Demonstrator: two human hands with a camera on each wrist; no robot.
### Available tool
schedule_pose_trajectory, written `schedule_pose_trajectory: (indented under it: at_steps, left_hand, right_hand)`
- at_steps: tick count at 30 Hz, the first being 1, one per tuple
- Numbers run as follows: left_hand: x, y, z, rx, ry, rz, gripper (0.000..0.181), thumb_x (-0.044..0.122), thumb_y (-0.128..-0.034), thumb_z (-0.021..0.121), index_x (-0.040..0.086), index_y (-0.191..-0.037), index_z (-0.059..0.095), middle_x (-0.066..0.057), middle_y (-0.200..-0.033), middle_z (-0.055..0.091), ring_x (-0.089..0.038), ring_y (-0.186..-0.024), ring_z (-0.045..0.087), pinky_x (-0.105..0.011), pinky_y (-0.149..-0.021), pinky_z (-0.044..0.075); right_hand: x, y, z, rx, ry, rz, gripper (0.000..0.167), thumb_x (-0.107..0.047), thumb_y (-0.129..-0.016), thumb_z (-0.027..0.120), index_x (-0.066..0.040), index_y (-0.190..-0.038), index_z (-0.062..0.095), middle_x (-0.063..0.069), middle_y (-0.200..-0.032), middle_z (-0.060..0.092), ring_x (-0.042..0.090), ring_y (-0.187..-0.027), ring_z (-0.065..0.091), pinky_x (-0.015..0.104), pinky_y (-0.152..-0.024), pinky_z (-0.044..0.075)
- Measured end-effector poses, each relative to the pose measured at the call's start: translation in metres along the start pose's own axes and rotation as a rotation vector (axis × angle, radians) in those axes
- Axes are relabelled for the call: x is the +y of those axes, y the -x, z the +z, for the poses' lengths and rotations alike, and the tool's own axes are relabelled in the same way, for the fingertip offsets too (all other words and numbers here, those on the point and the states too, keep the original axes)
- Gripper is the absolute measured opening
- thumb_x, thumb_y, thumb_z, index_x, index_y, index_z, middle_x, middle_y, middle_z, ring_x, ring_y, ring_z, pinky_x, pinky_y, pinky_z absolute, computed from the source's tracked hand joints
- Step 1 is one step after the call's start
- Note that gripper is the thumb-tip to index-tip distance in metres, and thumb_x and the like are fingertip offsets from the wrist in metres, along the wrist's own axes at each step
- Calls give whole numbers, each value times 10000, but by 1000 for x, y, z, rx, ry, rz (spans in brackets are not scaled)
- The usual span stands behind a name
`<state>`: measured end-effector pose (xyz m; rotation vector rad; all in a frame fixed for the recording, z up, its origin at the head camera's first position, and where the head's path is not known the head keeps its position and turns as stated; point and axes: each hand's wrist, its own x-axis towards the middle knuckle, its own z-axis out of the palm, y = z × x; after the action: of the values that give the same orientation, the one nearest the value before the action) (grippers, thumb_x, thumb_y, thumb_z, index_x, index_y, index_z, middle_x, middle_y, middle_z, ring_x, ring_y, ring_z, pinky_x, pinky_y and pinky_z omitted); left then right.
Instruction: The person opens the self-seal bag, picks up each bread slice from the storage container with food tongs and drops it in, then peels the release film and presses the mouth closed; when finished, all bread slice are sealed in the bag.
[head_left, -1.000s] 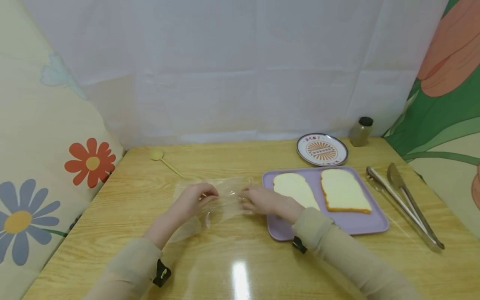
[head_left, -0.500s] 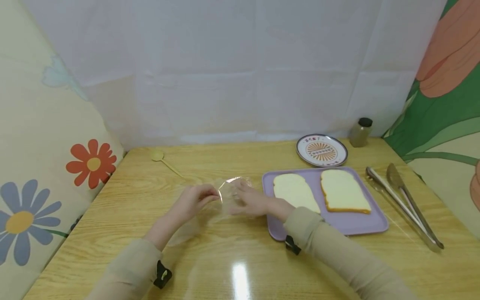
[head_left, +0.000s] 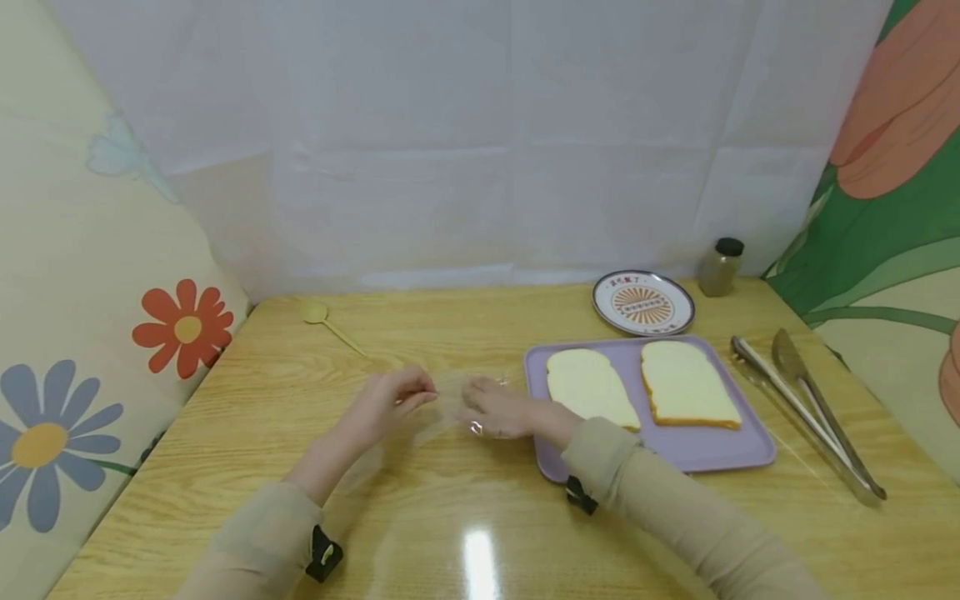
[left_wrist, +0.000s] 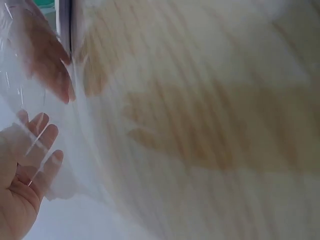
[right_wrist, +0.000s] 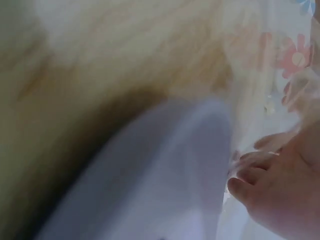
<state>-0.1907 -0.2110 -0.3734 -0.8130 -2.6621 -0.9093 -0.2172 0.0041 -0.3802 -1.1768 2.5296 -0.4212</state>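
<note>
Thin clear plastic film (head_left: 437, 429) lies between the two hands; its exact kind is hard to make out. Thumb and fingertips of the left hand (head_left: 390, 404) pinch it in the head view. The right hand (head_left: 498, 408) is just left of the purple tray (head_left: 705, 458), its fingers loosely extended against the film. In the left wrist view, film covers the right hand (left_wrist: 42, 57) and part of the left hand (left_wrist: 25, 185). The right wrist view shows the right hand (right_wrist: 285, 185) with relaxed fingers beside the tray's blurred edge (right_wrist: 170, 165).
Two bread slices, a left one (head_left: 592, 385) and a right one (head_left: 686, 385), lie on the tray. Behind it are a patterned plate (head_left: 643, 303) and a black-lidded jar (head_left: 720, 268). Metal tongs (head_left: 813, 408) lie at right, a gold spoon (head_left: 330, 327) at back left.
The right hand has shifted slightly left and reached further against the film, which now bunches around its fingers. The left hand keeps its place, still pinching.
</note>
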Motion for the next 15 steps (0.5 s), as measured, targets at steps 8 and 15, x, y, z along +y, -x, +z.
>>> schedule_pose_trajectory:
  at_steps: [8, 15]
  left_hand:
    - [1, 2, 1, -19, 2, -13, 44, 64, -869, 646, 82, -829, 655, -34, -815, 698, -197, -805, 694, -287, -694, 584]
    - [0, 3, 0, 2, 7, -11, 46, 82, -869, 648, 94, -825, 658, -21, -825, 707, -235, -839, 706, -341, -736, 592]
  right_hand:
    - [-7, -3, 8, 29, -55, 96, 738, -437, -922, 555, -36, -1469, 266, 210, -1536, 208, 348, -1432, 192, 481, -1179, 223]
    - [-11, -1, 12, -69, 116, 127, 979, -662, -848, 507, -42, -1506, 132, 158, -1579, 98, 302, -1467, 71, 414, -1213, 119]
